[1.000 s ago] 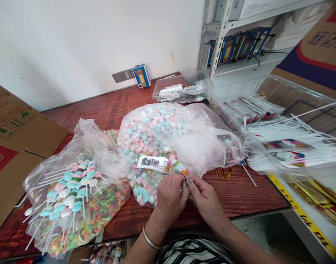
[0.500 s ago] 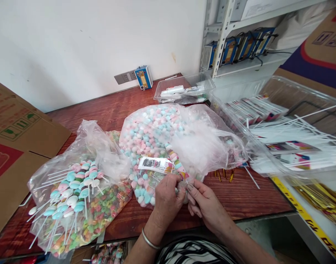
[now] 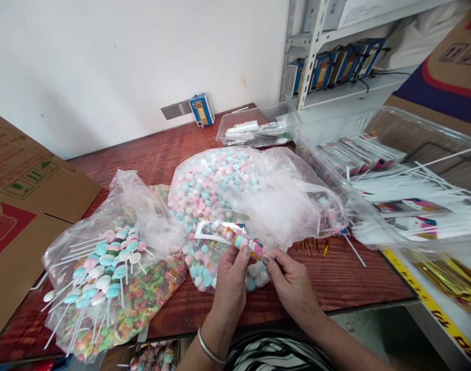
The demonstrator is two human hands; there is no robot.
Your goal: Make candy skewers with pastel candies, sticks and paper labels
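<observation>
Fingertips (image 3: 246,251) of the left hand (image 3: 229,281) are pressed onto a small packaged candy stick (image 3: 235,236), a narrow clear sleeve with a printed label and pastel candies inside. Its right end is pinched by the thumb and forefinger of the right hand (image 3: 291,281). The packet is held low over the near middle of a red wooden table (image 3: 354,278), just above a large clear bag of loose pink, blue and white candies (image 3: 220,190). To the left lies a second clear bag of finished candy sticks (image 3: 104,268) on top of ring-shaped sweets. To the right stands a clear bin (image 3: 393,170) holding white sticks and printed sleeves. Small gold twist ties (image 3: 314,246) lie near the right hand. A slip seems possible: the sleeve is gripped only at its ends, so a loosened pinch could let candies slide out into the open bag.
</observation>
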